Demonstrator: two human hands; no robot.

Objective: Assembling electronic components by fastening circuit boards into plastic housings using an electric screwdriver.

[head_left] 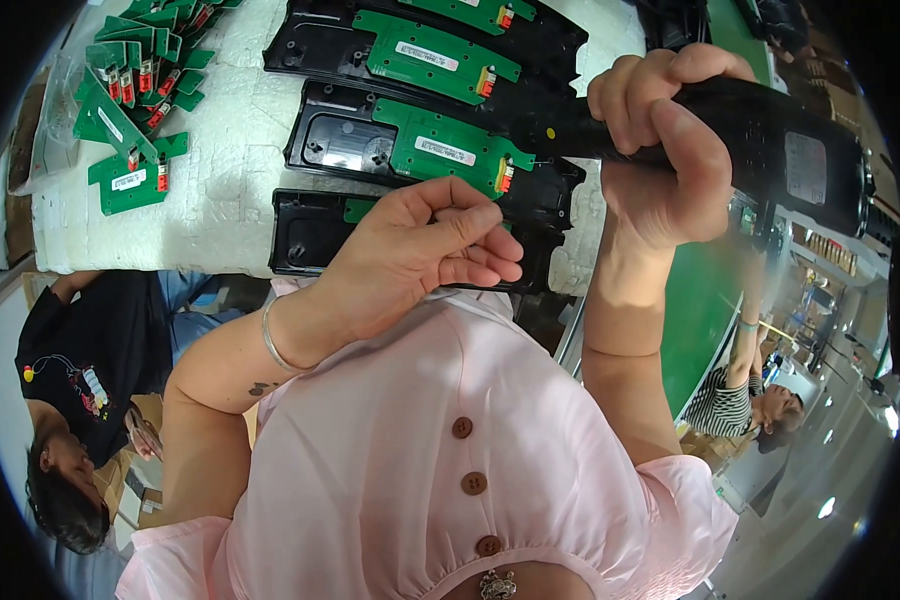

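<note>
In the head view, the right hand (675, 140) grasps a long black labelled device (755, 130) across the tabletop's (230, 110) right edge. The left hand (395, 250), half-curled, is over the black shell (305, 235) nearest the front edge; whether it pinches anything, I cannot tell. Best to hold the device steady, with fingertips off the green boards (440, 150).

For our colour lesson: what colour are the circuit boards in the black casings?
The circuit boards are green, best seen in the head view.
</note>
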